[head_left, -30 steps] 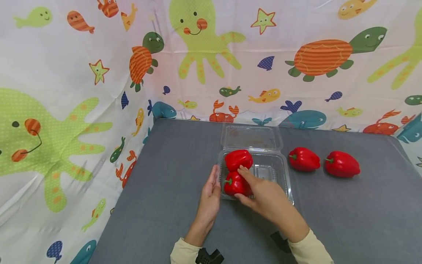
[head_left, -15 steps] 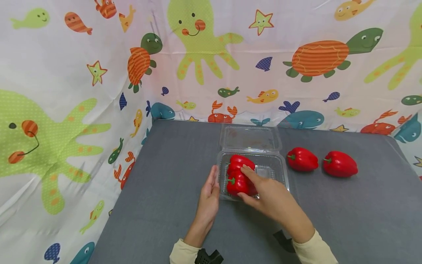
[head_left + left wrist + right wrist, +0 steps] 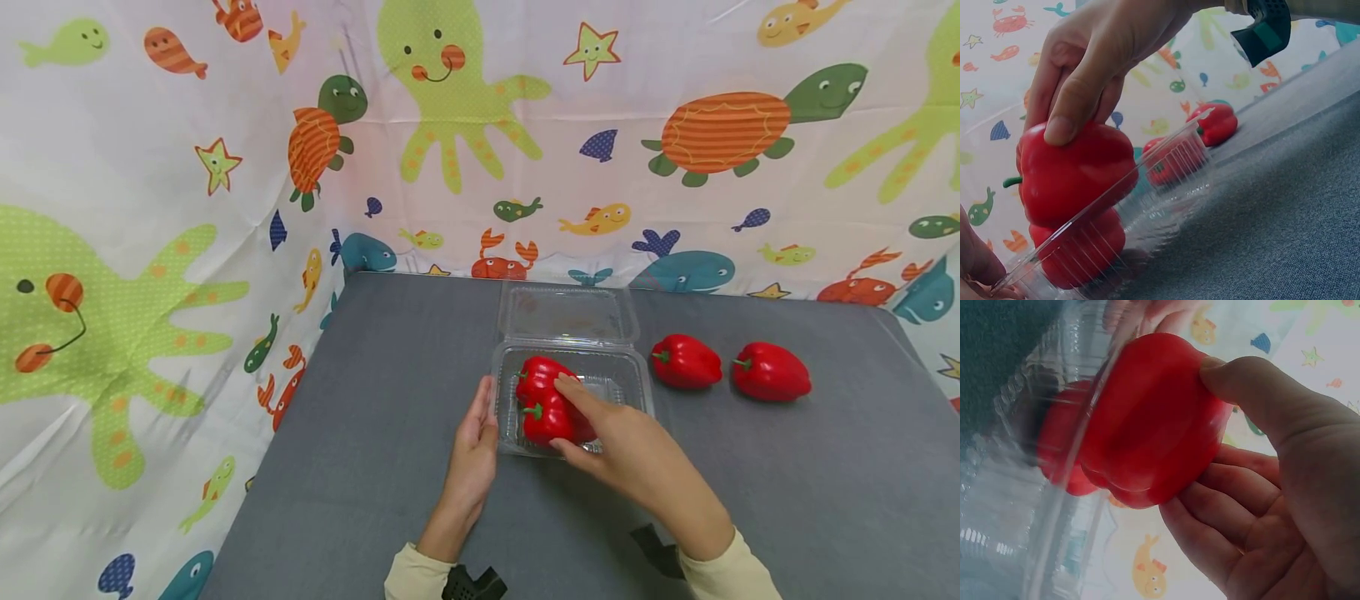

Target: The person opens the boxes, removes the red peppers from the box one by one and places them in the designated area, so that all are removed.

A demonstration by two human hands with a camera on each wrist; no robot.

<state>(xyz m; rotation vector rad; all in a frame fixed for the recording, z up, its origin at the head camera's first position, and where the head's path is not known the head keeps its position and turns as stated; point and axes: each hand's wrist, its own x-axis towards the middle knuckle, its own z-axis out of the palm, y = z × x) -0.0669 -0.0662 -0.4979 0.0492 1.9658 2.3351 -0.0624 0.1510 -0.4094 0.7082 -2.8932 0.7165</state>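
My right hand point(image 3: 637, 450) grips a red bell pepper point(image 3: 558, 425) with thumb and fingers on its opposite sides, over the near left part of a clear plastic clamshell box point(image 3: 618, 390). In the left wrist view, this held pepper point(image 3: 1079, 175) stands above the box's rim. A second bell pepper point(image 3: 1082, 250) sits lower, behind the clear wall. From the head, that second pepper point(image 3: 538, 377) appears just beyond the held one. My left hand point(image 3: 468, 458) lies with straight fingers along the box's left wall.
The box's clear lid point(image 3: 567, 315) is folded back flat towards the curtain point(image 3: 465, 233) with sea animals. Two more red bell peppers, one nearer point(image 3: 686, 362) and one farther right point(image 3: 772, 372), lie on the grey cloth point(image 3: 825, 483) right of the box.
My right hand has shifted slightly right with its pepper. The other pepper in the box has turned and come nearer, its stem now showing. My left hand stays at the wall.
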